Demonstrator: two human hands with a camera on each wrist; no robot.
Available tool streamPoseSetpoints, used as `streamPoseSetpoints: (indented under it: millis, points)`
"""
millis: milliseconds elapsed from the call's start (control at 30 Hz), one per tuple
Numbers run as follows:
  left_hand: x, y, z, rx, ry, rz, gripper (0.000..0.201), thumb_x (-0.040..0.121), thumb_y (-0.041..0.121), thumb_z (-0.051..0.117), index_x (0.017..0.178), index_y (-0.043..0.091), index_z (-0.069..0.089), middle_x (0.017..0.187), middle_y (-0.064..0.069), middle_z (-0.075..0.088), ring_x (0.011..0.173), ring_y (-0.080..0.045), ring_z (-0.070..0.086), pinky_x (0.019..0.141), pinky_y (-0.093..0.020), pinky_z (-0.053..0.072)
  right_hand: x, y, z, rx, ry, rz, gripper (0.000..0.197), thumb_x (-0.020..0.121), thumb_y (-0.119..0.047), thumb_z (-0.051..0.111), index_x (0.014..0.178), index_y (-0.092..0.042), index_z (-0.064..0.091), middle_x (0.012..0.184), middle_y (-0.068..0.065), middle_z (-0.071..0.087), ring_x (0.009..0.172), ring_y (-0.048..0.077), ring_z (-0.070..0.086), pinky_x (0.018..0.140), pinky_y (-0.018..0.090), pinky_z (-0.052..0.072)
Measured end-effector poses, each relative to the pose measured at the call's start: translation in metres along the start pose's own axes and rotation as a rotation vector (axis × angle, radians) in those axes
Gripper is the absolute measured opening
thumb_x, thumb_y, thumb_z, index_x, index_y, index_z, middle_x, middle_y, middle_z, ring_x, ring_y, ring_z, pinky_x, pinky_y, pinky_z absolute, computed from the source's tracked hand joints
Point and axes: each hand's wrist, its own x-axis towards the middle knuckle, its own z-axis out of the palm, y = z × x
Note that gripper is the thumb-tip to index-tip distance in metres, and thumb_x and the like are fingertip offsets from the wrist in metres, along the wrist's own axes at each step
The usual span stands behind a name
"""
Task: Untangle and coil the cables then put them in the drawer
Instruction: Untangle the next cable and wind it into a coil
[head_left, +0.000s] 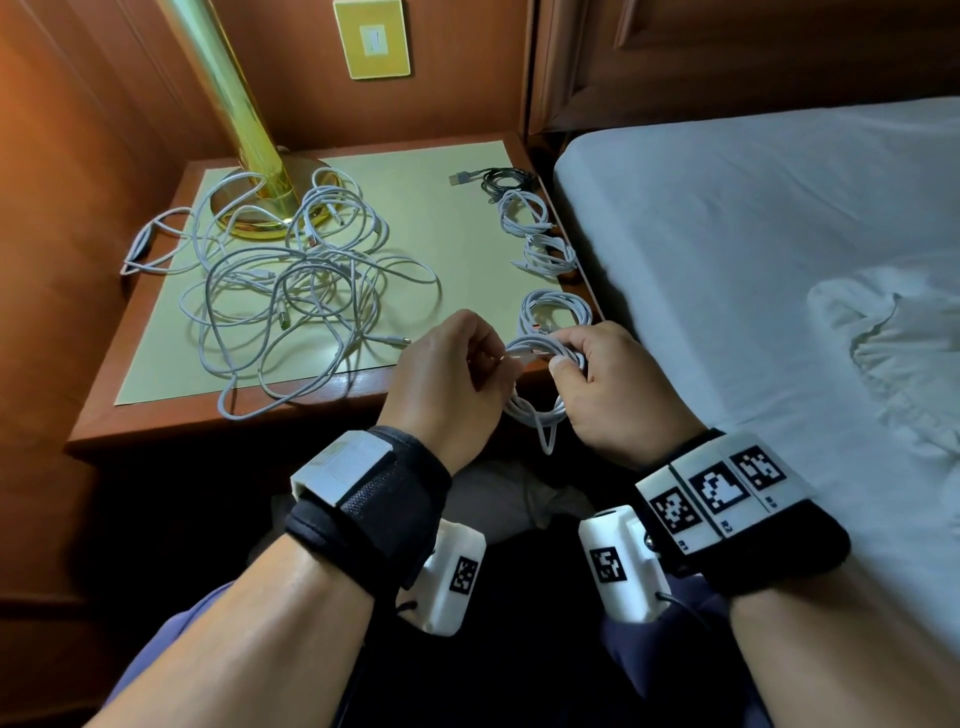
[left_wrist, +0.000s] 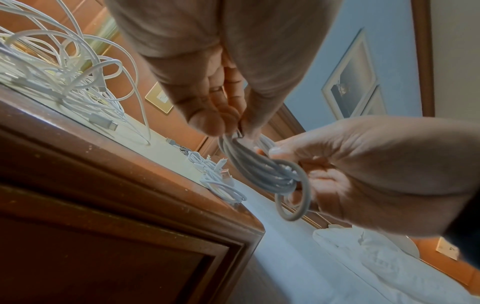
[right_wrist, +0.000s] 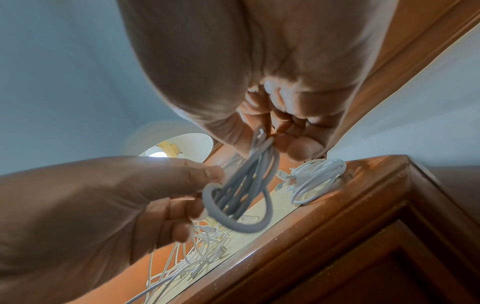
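I'm holding a coiled white cable bundle (head_left: 540, 384) w/ both hands, just off the front edge of the wooden nightstand w/ pale green top (head_left: 415, 208) — not touching it. My left hand (head_left: 447, 379) is pinching the cable's loose plug end at the top of the coil, fingers curled in. My right hand (head_left: 608, 384) is gripping the coil's right side, thumb and fingers clenched round the strands; one loop is hanging below. On the nightstand, a loose tangle of white cables (head_left: 291, 291) is lying at left-centre, near the brass lamp base (head_left: 260, 208) at back-left. Along the nightstand's right edge, three small white coils (head_left: 550, 260) and a dark coiled cable (head_left: 504, 182) at back-right are sitting in a row. Can't see the drawer.
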Motion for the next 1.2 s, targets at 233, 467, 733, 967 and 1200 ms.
streamPoseSetpoints:
  millis: [233,467,733,967,1200]
  points:
    - [0.001,0.005,0.0,-0.053,0.073,-0.08,0.015,0.078,0.029,0.082,0.079,0.022,0.068,0.076,0.009,0.067,0.068,-0.006,0.061,0.059,-0.006,0.041,0.0,-0.002,-0.001,0.019,0.053,-0.003,0.037,0.102,-0.021,0.049,0.137,-0.011,0.056,0.134,0.009,0.051,0.116,0.02,0.056,0.087,0.008,0.027]
    - [0.002,0.007,0.007,-0.051,0.043,-0.078,0.016,0.076,0.026,0.083,0.079,0.022,0.068,0.072,0.01,0.067,0.066,0.0,0.059,0.059,-0.008,0.042,0.0,-0.002,-0.001,0.049,0.085,-0.011,0.038,0.102,-0.022,0.051,0.138,-0.011,0.055,0.135,0.009,0.051,0.116,0.02,0.056,0.084,0.005,0.026]
    - [0.005,0.009,0.015,0.041,-0.038,-0.019,0.004,0.091,0.015,0.065,0.091,0.02,0.066,0.075,0.013,0.057,0.068,-0.004,0.051,0.059,-0.004,0.035,0.001,0.003,-0.003,0.033,0.11,-0.032,0.033,0.099,-0.017,0.056,0.131,-0.016,0.063,0.126,0.006,0.053,0.117,0.017,0.056,0.094,0.009,0.031]
    - [0.01,0.007,0.007,0.006,-0.143,-0.054,0.006,0.093,0.016,0.06,0.093,0.017,0.065,0.088,0.005,0.066,0.082,-0.014,0.058,0.064,-0.02,0.039,0.001,0.008,-0.007,-0.032,0.092,-0.067,0.031,0.098,-0.018,0.058,0.126,-0.025,0.067,0.112,-0.001,0.048,0.1,0.013,0.057,0.095,0.016,0.039]
    - [0.012,-0.002,-0.002,-0.175,-0.168,-0.148,0.011,0.094,0.02,0.064,0.082,0.02,0.063,0.069,0.009,0.061,0.064,-0.013,0.056,0.059,-0.026,0.041,0.006,0.013,-0.018,-0.04,0.096,-0.138,0.023,0.097,-0.027,0.06,0.118,-0.027,0.07,0.103,-0.005,0.058,0.09,0.006,0.054,0.076,0.011,0.035]
